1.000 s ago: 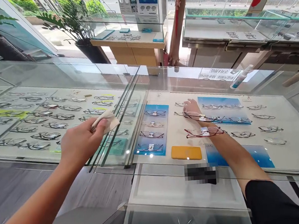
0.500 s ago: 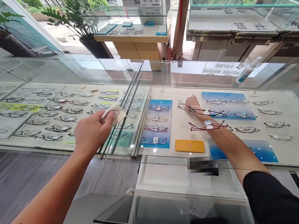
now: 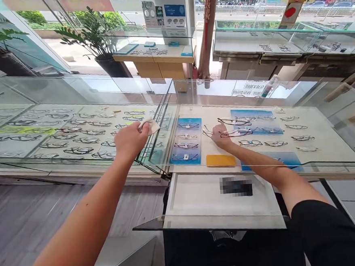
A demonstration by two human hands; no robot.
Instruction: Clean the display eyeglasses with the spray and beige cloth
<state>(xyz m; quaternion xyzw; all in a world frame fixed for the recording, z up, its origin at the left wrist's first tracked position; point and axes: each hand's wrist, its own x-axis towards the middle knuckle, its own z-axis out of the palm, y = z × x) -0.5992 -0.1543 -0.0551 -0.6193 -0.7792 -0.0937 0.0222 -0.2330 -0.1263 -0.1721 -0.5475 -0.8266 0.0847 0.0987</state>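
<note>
My left hand (image 3: 132, 139) is closed around a pale wiping cloth (image 3: 150, 126), over the glass counter beside the seam between two display cases. Through the glass, my right hand (image 3: 220, 133) shows inside the right case, its fingers closed on a pair of thin-rimmed eyeglasses (image 3: 207, 131); the fingertips are partly hidden. Dark-framed eyeglasses (image 3: 235, 121) and red-framed eyeglasses (image 3: 241, 132) lie on the glass top above that hand. Left of it lies a blue display sheet (image 3: 182, 153) with several eyeglasses, and nearer me is a yellow case (image 3: 220, 160).
A white drawer (image 3: 194, 196) stands pulled out below the right case, with a blurred-out dark object (image 3: 236, 186) in it. A glass panel edge (image 3: 208, 227) crosses in front. On the counter's far side stands a white bottle (image 3: 270, 87). The left case (image 3: 81, 109) holds several eyeglasses.
My view has tilted up. My left hand with the cloth has moved right, closer to the seam. My right hand and the thin-rimmed eyeglasses have come slightly toward me and left.
</note>
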